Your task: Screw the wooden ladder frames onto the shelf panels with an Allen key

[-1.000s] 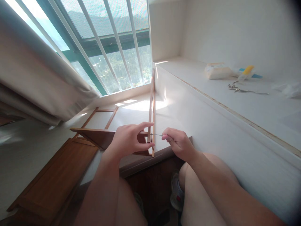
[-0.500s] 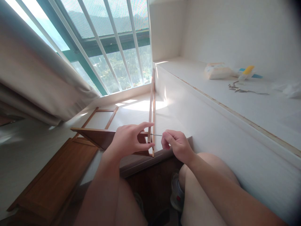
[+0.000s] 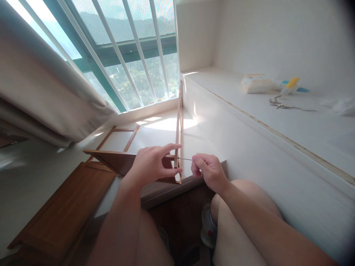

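Observation:
My left hand [image 3: 151, 164] grips a brown wooden frame [image 3: 176, 138], thumb on the near side and fingers on the far side of its upright slats. A wooden panel [image 3: 111, 159] joins the frame and runs left behind this hand. Pinched in my right hand [image 3: 206, 166] is a thin metal hex key [image 3: 185, 159], its shaft pointing left. The shaft's tip meets the slat between my left thumb and fingers. My closed right fingers hide the other end of the key, and any screw at the tip is too small to make out.
A separate brown wooden panel [image 3: 61, 207] lies at lower left, near a slim wooden frame piece [image 3: 131, 138]. On the white ledge [image 3: 235, 98] at right are a soft packet [image 3: 256, 83], small metal parts [image 3: 281, 104] and a yellow item [image 3: 293, 82]. A barred window stands ahead, beside a curtain [image 3: 47, 81].
My right hand has shifted very slightly to the right with the hex key. The left hand and the wooden frame have stayed in place.

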Demonstrator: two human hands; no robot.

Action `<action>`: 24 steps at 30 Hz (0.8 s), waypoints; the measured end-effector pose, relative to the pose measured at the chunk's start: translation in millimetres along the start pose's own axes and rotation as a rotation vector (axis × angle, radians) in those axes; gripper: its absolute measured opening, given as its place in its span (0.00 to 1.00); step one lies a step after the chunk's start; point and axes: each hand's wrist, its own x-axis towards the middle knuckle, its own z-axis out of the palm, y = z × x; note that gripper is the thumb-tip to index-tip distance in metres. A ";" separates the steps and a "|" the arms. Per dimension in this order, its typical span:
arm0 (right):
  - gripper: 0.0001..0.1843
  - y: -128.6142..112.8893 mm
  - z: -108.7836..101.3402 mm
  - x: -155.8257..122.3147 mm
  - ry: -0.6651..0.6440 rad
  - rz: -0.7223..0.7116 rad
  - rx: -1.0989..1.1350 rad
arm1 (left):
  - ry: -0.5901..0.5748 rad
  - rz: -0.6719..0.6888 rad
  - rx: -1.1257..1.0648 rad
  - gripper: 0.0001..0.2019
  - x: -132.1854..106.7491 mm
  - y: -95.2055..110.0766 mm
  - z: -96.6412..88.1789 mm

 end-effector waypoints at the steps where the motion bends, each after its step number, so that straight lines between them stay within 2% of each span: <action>1: 0.26 0.5 0.2 0.0 0.001 0.001 0.005 | 0.000 -0.001 0.002 0.29 0.0 -0.1 0.0; 18: 0.26 1.1 2.0 1.0 -0.029 0.097 0.204 | 0.005 -0.007 0.014 0.30 0.1 -0.2 0.2; 24: 0.26 3.1 1.9 1.6 -0.007 0.079 0.171 | 0.004 -0.012 0.012 0.29 0.5 0.7 -1.1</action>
